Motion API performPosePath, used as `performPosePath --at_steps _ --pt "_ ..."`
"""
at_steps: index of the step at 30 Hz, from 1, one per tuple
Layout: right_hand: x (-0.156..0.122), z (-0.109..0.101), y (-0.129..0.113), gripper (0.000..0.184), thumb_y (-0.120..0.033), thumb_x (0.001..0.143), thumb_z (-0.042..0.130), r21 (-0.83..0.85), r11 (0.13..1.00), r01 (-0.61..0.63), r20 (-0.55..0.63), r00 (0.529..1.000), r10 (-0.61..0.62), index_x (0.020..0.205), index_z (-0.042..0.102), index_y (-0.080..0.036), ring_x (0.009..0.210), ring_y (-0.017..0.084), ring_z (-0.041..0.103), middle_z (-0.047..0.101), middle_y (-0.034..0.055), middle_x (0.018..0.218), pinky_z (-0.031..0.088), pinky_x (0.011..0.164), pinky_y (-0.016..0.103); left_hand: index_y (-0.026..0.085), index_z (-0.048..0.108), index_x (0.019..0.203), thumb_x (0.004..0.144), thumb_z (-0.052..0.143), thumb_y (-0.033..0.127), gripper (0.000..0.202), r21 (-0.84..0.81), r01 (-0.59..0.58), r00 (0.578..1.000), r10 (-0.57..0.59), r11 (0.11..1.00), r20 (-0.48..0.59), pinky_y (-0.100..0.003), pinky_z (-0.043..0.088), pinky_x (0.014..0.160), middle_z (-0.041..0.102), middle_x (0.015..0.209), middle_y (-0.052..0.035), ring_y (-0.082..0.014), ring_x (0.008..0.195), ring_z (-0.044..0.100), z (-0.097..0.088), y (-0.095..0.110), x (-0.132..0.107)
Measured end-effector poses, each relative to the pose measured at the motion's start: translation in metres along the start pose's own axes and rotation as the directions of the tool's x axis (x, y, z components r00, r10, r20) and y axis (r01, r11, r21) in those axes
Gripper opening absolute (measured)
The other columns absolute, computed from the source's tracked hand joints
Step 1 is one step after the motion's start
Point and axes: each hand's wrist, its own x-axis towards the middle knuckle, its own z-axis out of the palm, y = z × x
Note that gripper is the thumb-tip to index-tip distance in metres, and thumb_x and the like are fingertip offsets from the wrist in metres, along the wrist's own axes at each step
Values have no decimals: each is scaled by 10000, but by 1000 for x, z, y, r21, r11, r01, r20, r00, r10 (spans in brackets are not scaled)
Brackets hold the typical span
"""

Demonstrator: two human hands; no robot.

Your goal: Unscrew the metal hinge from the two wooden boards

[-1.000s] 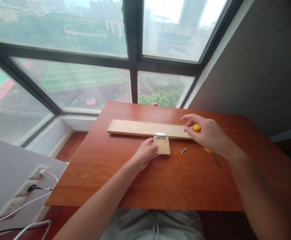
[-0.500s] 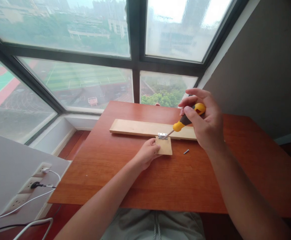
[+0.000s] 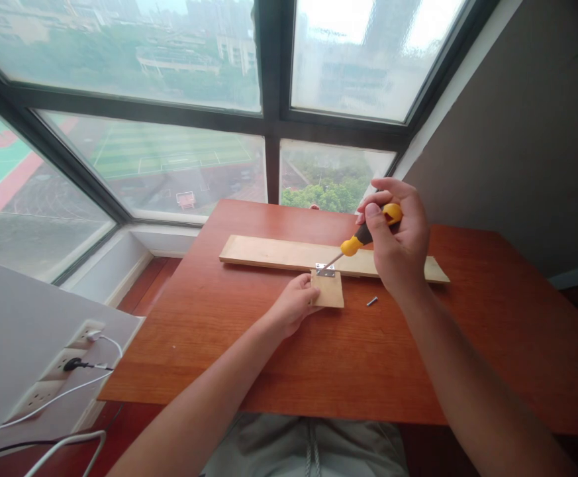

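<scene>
A long pale wooden board [image 3: 279,254] lies across the red-brown table [image 3: 348,358]. A small square wooden block [image 3: 329,291] butts against its near edge, joined by a small metal hinge [image 3: 325,270]. My left hand [image 3: 292,306] is closed on the block's left edge and holds it flat. My right hand [image 3: 398,237] grips a yellow-and-black screwdriver [image 3: 363,236] above the board. The screwdriver slants down to the left and its tip rests on the hinge. A loose screw [image 3: 371,301] lies on the table right of the block.
Large windows [image 3: 179,99] run behind the table's far edge. A grey wall [image 3: 527,132] stands at the right. At the lower left a white power strip [image 3: 55,377] holds plugged cables. My lap shows under the near edge.
My right hand lifted the screwdriver off the table beside the board, raised it and brought its tip down onto the hinge. My left hand stayed on the block.
</scene>
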Motion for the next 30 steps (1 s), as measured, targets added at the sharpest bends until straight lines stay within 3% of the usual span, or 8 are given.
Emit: performPosePath --at_steps 15,23,30 --pt "3 3 12 245 -308 983 470 36 987 158 -54 986 -156 1216 537 -350 747 198 619 606 25 886 573 685 389 132 592 1022 776 538 -4 286 10 15 1000 -15 1000 -7 -293 582 789 711 1082 -125 -195 926 708 3 3 -1" --pt "3 3 8 246 -295 993 436 -34 988 148 -36 988 -150 1223 510 -340 749 199 624 607 36 907 580 691 396 130 593 1024 765 554 -3 293 11 10 1000 -10 1000 -1 -291 584 783 708 1090 -130 -193 923 707 1 2 0" --pt "2 4 6 234 -290 972 491 35 990 135 -51 990 -133 1198 537 -332 751 194 626 612 28 897 586 724 403 132 591 1032 775 528 -10 301 20 10 1000 -10 1000 1 -287 584 773 712 1076 -121 -186 910 706 1 1 0"
